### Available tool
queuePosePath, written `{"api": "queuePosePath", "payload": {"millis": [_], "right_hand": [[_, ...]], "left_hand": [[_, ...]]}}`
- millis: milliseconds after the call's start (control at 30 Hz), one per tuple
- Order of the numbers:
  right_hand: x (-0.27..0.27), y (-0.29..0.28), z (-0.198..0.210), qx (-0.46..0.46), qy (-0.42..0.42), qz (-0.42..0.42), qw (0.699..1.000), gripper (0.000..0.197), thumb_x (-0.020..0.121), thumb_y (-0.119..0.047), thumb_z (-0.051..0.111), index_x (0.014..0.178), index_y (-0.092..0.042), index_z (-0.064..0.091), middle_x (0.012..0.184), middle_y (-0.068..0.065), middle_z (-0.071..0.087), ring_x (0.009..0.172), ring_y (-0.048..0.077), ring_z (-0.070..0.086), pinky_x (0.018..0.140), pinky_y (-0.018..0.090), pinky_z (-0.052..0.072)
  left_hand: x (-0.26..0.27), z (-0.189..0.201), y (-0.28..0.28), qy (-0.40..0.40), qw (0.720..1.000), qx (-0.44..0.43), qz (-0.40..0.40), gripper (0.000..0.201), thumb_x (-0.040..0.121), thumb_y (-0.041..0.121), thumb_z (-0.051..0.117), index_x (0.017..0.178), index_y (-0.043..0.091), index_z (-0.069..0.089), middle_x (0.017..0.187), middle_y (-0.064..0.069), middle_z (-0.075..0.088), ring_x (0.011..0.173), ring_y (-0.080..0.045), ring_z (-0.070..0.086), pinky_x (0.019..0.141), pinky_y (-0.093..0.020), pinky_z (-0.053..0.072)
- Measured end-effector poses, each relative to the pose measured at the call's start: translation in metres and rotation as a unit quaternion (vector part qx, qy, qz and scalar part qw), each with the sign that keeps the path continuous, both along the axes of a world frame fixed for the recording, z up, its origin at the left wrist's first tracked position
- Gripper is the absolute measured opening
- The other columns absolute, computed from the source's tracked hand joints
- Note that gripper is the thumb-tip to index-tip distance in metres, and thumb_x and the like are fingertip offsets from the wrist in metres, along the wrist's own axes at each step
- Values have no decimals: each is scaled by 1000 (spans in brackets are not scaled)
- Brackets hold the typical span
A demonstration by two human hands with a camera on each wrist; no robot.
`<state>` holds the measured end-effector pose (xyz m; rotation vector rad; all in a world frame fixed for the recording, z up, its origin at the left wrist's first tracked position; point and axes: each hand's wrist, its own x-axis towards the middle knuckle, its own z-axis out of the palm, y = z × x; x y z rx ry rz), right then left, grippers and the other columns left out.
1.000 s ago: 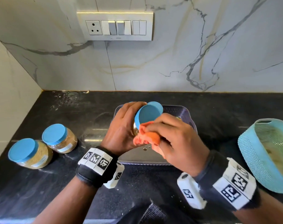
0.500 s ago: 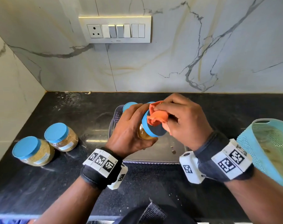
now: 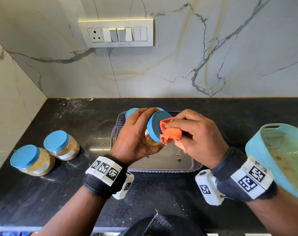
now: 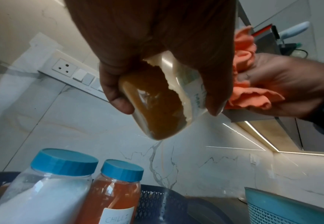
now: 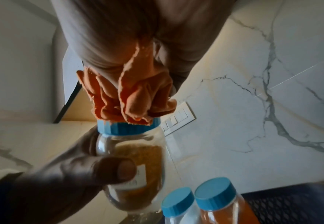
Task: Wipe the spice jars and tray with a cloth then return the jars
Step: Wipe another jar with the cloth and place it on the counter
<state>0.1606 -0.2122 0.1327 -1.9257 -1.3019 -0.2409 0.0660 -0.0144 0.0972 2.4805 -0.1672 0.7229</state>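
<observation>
My left hand grips a clear spice jar of brown powder with a blue lid, tilted above the dark tray. My right hand holds a bunched orange cloth pressed against the lid's top. In the left wrist view the jar sits between thumb and fingers, the cloth to its right. The right wrist view shows the cloth on the lid. Two more jars stand in the tray, one white, one red.
Two blue-lidded jars stand on the black counter at the left. A light-blue mesh basket sits at the right edge. A switch panel is on the marble wall behind.
The cloth moved from the jar's side up onto the lid. My left hand turned the jar, so its lid now faces right toward the cloth.
</observation>
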Motion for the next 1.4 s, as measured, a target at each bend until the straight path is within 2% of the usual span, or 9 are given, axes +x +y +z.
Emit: {"api": "queuePosePath", "payload": {"millis": [100, 200, 300, 433, 733, 967, 1100, 1333, 1400], "right_hand": [[-3, 9, 7, 14, 14, -1, 1000, 45, 71, 3, 68, 108, -21, 76, 101, -5, 63, 93, 15, 64, 79, 54, 52], [-9, 13, 10, 19, 19, -2, 1000, 45, 73, 2, 69, 109, -25, 75, 101, -7, 62, 95, 12, 63, 84, 48, 52], [-12, 9, 9, -11, 8, 47, 999, 43, 73, 9, 72, 108, -16, 77, 100, 1, 63, 93, 13, 59, 89, 24, 48], [-7, -7, 9, -82, -18, 79, 993, 43, 72, 7, 63, 109, -13, 75, 104, 0, 62, 96, 16, 58, 83, 31, 50], [32, 0, 12, -95, -62, -1, 994, 37, 74, 7, 62, 102, -10, 78, 91, 9, 61, 80, 29, 62, 65, 44, 55], [21, 28, 23, -72, -17, 11, 997, 42, 71, 7, 67, 110, -8, 75, 98, 9, 62, 86, 26, 62, 75, 36, 55], [21, 19, 13, -106, 0, -45, 993, 37, 77, -1, 55, 110, -6, 73, 100, 7, 60, 87, 28, 62, 78, 43, 55], [4, 9, 6, -69, 34, -60, 995, 26, 80, -2, 67, 103, -11, 75, 97, 2, 63, 87, 22, 63, 80, 46, 54], [13, 15, 11, -41, 33, -90, 995, 27, 76, 0, 70, 101, -10, 76, 96, 4, 65, 85, 22, 65, 76, 44, 55]], "left_hand": [[5, 0, -7, 14, 999, 34, -5, 91, 61, 34, 94, 138, 6, 55, 136, -4, 62, 127, -21, 52, 114, -8, 18], [9, 4, -2, 15, 999, 29, -18, 88, 67, 39, 89, 140, 9, 51, 137, -2, 60, 128, -23, 54, 110, -17, 33], [9, 6, 7, 25, 999, 7, -29, 92, 71, 54, 80, 143, 9, 46, 138, -2, 56, 128, -21, 52, 104, -33, 47], [7, 0, 9, 21, 999, -37, -22, 95, 67, 52, 87, 142, 11, 46, 137, -1, 55, 128, -22, 54, 104, -38, 48], [10, -5, 1, 30, 999, -14, -12, 97, 54, 24, 100, 138, 8, 54, 134, -1, 61, 123, -13, 49, 105, -1, 21], [11, 1, 12, 27, 999, -30, -24, 96, 63, 36, 93, 144, 17, 45, 136, 4, 57, 125, -17, 52, 103, -27, 44], [11, -2, 17, -9, 998, -52, 17, 90, 67, 43, 89, 141, 10, 49, 134, 3, 57, 125, -22, 55, 103, -41, 49], [16, -9, 5, 1, 999, -44, 6, 93, 61, 26, 98, 138, 1, 51, 131, -7, 61, 121, -20, 54, 108, -19, 38], [19, -9, 1, 17, 999, -48, -7, 96, 61, 27, 97, 141, 3, 50, 134, -6, 60, 123, -21, 54, 108, -26, 41]]}}
